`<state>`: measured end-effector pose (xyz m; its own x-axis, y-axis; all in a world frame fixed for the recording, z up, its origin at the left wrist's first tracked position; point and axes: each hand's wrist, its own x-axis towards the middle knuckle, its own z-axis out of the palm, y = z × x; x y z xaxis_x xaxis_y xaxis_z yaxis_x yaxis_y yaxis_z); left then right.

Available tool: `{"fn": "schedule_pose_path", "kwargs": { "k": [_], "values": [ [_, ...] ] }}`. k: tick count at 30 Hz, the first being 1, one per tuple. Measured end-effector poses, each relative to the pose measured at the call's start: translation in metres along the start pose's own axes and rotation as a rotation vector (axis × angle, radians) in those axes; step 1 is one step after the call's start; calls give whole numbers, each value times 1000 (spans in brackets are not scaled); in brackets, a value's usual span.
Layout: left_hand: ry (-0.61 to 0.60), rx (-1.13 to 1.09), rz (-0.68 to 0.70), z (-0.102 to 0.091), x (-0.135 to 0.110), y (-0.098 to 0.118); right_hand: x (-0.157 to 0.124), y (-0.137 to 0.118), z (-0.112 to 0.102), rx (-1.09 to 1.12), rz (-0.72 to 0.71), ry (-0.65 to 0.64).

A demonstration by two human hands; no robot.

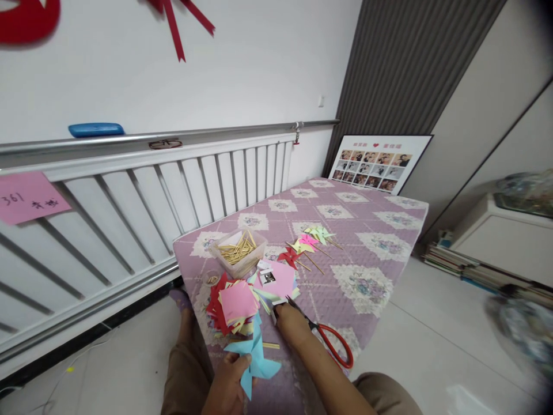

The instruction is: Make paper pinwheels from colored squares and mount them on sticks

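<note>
Near the table's front edge, my left hand [233,372] pinches a light blue paper pinwheel [258,360] with folded blades. My right hand [291,324] reaches to the paper stack, its fingers curled down at a small pale and dark object; what they grip is hidden. Scissors [334,344] with red handles lie beside and partly behind the right forearm. Pink paper squares [238,301] top a stack with red and yellow sheets. A second pink sheet [283,279] bears a small open box [266,278] with metal bits. Thin sticks [271,346] lie just behind the blue pinwheel.
A plastic tub [239,268] holds many wooden sticks. Finished pinwheels on sticks, such as the red one [290,257] and the green one [320,233], lie in a row behind. The patterned tablecloth [319,276] covers the table, beside a white radiator [173,196].
</note>
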<state>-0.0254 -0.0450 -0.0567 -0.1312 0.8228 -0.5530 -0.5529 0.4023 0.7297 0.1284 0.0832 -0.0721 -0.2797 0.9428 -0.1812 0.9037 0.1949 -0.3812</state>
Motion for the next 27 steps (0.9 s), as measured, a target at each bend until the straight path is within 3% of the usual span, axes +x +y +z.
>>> {"fn": "schedule_pose_path", "kwargs": {
  "k": [15,20,27],
  "values": [
    [-24,-33,13,0,-1,-5,-4,14,10,257,-14,357],
    [-45,-34,63,-2,-4,0,-30,23,21,351,-21,446],
    [-65,-10,42,-6,-21,-3,-66,26,55,367,-24,511]
  ]
}}
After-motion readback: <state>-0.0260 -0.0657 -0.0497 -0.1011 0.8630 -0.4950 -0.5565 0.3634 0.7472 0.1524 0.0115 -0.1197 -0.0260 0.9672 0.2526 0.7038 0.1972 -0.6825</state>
